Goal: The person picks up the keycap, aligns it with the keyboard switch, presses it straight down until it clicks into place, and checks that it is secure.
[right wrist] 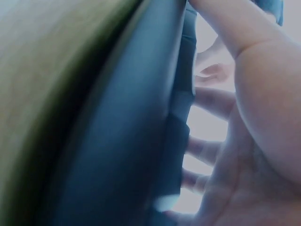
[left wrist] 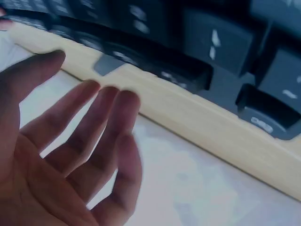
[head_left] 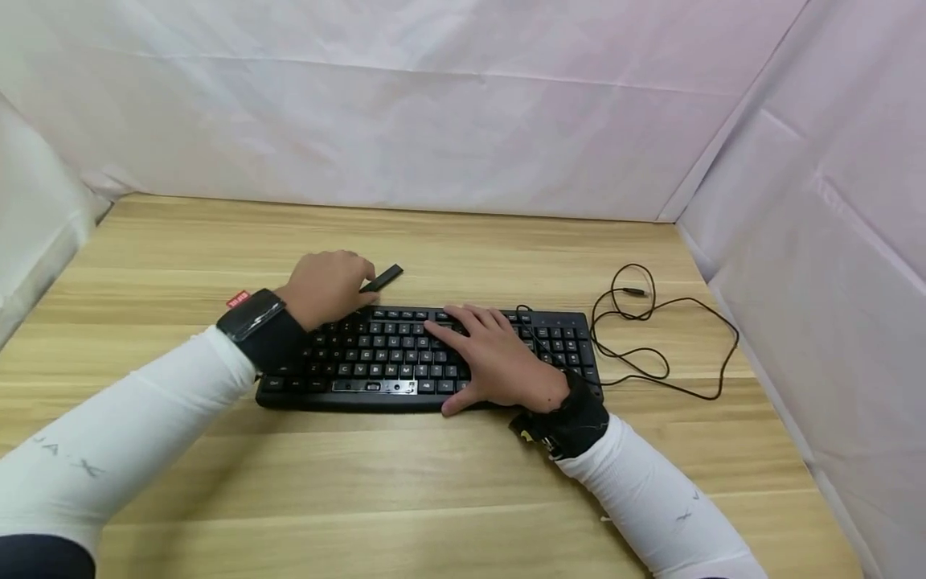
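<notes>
A black keyboard [head_left: 391,354] with white lettering lies on the wooden table. At its back left edge, my left hand [head_left: 329,285] reaches over with fingers loosely bent. A narrow black strip [head_left: 382,278] sticks out past the thumb side of that hand. In the left wrist view, a dark piece [left wrist: 108,63] shows behind the keys near the fingertips, and a gap separates thumb and fingers. My right hand [head_left: 499,362] rests spread across the right half of the keys, its thumb at the front edge. The right wrist view shows its fingers reaching over the keyboard's side [right wrist: 117,127].
A thin black cable [head_left: 731,354] lies in loose loops right of the keyboard, its plug [head_left: 635,292] among them. Pale cloth walls [head_left: 405,137] border the table [head_left: 405,498] at the back and sides. A red tag [head_left: 238,299] shows beside the left wrist band.
</notes>
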A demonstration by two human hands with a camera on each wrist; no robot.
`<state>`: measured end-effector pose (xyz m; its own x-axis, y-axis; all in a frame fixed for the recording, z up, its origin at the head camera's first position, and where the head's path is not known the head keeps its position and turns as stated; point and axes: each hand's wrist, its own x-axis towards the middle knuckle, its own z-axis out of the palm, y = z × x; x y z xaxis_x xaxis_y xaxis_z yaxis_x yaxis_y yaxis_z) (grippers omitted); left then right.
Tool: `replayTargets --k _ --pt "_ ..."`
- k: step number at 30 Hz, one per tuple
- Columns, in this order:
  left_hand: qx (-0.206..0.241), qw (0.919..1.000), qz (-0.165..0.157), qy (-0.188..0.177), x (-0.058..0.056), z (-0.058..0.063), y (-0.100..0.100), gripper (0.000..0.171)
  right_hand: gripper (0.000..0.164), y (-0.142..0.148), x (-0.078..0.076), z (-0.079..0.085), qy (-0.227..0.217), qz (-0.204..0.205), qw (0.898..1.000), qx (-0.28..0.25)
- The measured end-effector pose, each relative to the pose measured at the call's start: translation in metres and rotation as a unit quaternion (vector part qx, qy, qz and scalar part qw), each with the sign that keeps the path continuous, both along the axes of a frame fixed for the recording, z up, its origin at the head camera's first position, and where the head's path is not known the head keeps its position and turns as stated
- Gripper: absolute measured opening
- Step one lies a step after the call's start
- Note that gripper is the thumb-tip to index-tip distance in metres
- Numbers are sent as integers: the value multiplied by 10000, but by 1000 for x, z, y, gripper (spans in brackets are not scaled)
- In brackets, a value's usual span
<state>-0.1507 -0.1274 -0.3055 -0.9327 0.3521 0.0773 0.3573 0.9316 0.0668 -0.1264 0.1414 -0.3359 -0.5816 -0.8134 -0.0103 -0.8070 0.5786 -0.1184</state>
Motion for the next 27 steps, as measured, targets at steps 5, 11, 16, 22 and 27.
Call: replayTargets --k 5,11,16,22,27 --pt "-54 9982 193 -570 -9 -6 -9 23 113 -8 1 1 -43 61 10000 45" --pt "4 9981 186 -590 -9 -7 -12 18 113 -12 2 3 -36 106 9999 105" --pt "100 9989 108 -453 -11 -8 -14 15 114 -12 0 4 23 126 9998 117" --pt "109 9987 99 -492 -13 -8 -15 19 113 -10 0 3 11 91 9999 139" --pt "34 9984 85 -551 -14 -9 -13 23 113 -9 -1 4 -29 76 9999 131"
